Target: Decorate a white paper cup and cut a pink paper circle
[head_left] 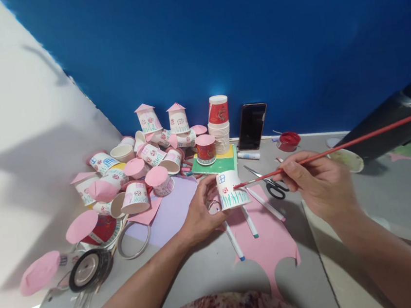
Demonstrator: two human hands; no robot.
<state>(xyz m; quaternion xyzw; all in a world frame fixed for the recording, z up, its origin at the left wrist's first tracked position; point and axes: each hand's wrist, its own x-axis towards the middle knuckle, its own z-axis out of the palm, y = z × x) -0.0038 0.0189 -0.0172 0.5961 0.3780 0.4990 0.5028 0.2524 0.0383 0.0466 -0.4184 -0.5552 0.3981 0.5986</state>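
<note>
My left hand (203,209) is closed around a white paper cup (232,197), held upside down a little above the table. Drawn on the cup are a blue window, green grass strokes and red flower dabs. Between the fingertips of my right hand (320,183) is a long red paintbrush (358,139), its tip touching the cup's side near the red dabs. Below the cup, several white markers (250,222) lie on cut pink paper (274,245). Black-handled scissors (275,189) rest just behind my right fingers.
Decorated paper cups with pink paper tops (151,155) crowd the left. A stack of cups (220,137) stands at the back, beside a phone (253,126) leaning on the blue wall. A red paint pot (288,141) sits back right; a tape roll (89,270) lies front left.
</note>
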